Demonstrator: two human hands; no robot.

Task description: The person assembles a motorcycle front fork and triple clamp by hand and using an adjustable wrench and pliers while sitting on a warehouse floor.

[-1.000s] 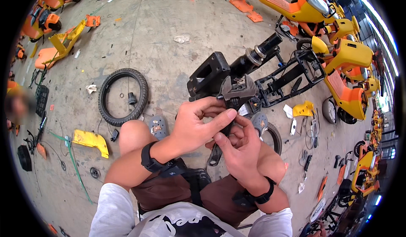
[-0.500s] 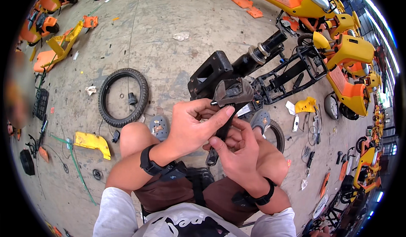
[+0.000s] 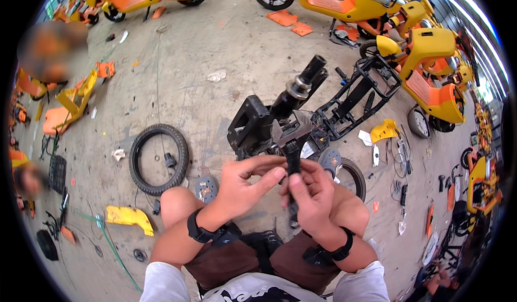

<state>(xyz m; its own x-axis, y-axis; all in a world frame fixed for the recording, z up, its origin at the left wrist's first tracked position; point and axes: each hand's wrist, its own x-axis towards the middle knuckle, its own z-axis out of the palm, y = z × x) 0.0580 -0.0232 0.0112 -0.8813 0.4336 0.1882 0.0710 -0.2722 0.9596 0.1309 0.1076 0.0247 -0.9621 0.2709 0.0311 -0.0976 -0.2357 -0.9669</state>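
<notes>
An adjustable wrench [image 3: 291, 150], dark and worn, stands upright between my hands with its wide jaws [image 3: 291, 128] at the top. Wrapped round its handle is my right hand [image 3: 314, 197], the thumb lying along the front. My left hand [image 3: 245, 186] is at the wrench's neck from the left, its fingers partly behind the tool and its thumb beside the handle. The left fingertips are partly hidden. Just beyond the jaws stands a black fork assembly [image 3: 253, 121] with a thick steering tube [image 3: 299, 89].
A bare black scooter frame [image 3: 358, 100] lies beyond the fork. A loose tyre [image 3: 139, 181] and a yellow panel [image 3: 126, 217] lie to the left. Yellow and orange scooters [image 3: 431, 70] line the far and right sides. Cables and loose parts [image 3: 401, 159] litter the right floor.
The wrench has turned more upright, and its jaws now face the fork. My left thumb has slid down off the wrench head. The view has tilted up, showing more scooters at the back.
</notes>
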